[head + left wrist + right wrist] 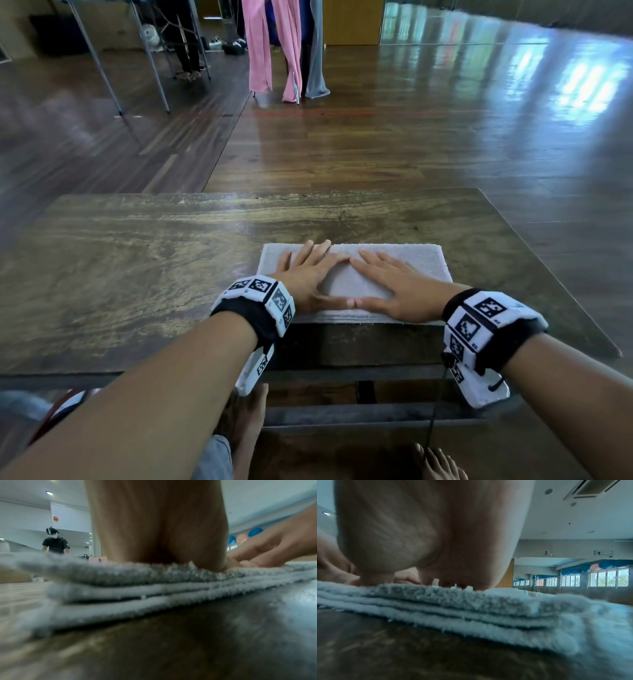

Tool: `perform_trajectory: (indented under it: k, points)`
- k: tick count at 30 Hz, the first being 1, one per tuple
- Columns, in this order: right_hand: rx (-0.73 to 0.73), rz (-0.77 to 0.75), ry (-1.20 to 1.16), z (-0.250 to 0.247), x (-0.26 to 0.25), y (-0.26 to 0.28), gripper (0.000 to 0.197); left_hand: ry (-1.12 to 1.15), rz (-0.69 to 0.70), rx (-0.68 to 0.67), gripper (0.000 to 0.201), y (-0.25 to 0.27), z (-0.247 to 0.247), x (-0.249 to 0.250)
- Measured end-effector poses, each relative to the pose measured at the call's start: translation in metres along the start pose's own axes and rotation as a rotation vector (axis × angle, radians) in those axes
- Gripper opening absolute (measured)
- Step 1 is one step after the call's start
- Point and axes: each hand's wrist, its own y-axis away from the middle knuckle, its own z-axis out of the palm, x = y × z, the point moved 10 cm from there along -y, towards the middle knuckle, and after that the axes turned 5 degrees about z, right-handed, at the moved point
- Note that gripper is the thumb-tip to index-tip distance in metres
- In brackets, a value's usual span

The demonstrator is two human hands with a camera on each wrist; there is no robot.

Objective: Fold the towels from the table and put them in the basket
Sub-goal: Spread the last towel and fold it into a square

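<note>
A grey towel, folded into a flat rectangle of several layers, lies on the wooden table near its front edge. My left hand presses flat on the towel's left half with straight fingers. My right hand lies flat on its right half, the two thumbs meeting near the towel's near edge. In the left wrist view the stacked towel layers show under my palm, with my right hand beside it. The right wrist view shows the same towel layers under my right palm. No basket is in view.
Pink and grey towels hang on a rack on the floor beyond the table. Metal legs of another table stand at the far left. A person stands in the distance. My bare feet are under the table's front edge.
</note>
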Motion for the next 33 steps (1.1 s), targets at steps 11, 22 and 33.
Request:
perform_trajectory:
  k: [11,22,33]
  points:
    - [-0.052,0.208,-0.007,0.014,0.05,-0.005,0.134,-0.071,-0.055,-0.065,0.119,0.008,0.005,-0.029]
    - [-0.06,0.427,0.026,0.005,0.074,0.028,0.149,-0.023,-0.27,-0.055,0.13,0.046,0.004,-0.062]
    - [0.105,0.207,0.008,-0.026,-0.023,0.027,0.058,0.056,-0.303,0.14,0.081,0.05,-0.035,-0.058]
